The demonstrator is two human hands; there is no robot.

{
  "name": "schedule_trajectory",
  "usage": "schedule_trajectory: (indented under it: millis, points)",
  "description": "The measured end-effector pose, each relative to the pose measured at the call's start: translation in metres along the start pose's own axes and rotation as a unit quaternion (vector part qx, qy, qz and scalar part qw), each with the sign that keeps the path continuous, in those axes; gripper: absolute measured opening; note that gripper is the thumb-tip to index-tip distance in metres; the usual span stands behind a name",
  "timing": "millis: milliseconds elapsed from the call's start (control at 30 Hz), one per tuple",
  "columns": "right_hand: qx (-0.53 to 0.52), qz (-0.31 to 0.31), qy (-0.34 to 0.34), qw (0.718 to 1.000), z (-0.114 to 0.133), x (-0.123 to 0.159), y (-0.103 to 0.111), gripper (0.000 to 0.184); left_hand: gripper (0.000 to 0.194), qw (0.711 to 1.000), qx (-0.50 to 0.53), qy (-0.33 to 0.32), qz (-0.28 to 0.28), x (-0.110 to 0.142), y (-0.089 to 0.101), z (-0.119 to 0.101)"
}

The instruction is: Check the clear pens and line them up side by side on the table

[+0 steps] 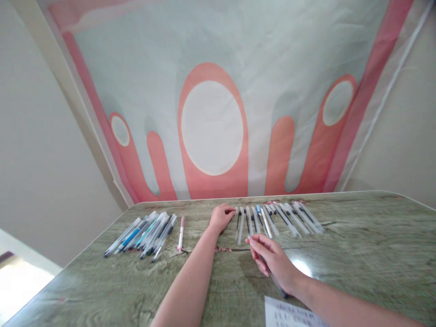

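Head view: right hand (272,260) partly hides its pen (278,286).

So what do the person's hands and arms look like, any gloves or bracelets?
The left hand and right hand wear no gloves. No sleeves, watches or bracelets show on the slim left forearm or right forearm. The picture is too blurry to tell about nail polish.

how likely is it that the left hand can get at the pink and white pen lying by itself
Probably yes: the pink and white pen lies off to the left of the left hand, with only bare tabletop between them.
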State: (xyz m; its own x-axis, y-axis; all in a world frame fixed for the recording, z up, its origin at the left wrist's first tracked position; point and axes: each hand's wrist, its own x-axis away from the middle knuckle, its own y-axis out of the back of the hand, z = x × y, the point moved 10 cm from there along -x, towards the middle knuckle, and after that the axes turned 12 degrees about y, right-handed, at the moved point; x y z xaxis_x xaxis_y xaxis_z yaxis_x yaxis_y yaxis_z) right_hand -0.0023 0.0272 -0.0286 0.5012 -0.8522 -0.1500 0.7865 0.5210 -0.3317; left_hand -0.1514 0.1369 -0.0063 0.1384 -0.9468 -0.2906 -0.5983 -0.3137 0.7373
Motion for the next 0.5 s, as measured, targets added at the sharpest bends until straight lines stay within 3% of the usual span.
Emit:
schedule_trajectory:
  millis: [500]
  points:
    - [-0.031, -0.011, -0.012, 0.999, -0.001, 0.001, 0.002, 0.023, 0.029, 0.995, 0.081, 0.022, -0.05, 0.004, 0.018, -0.009]
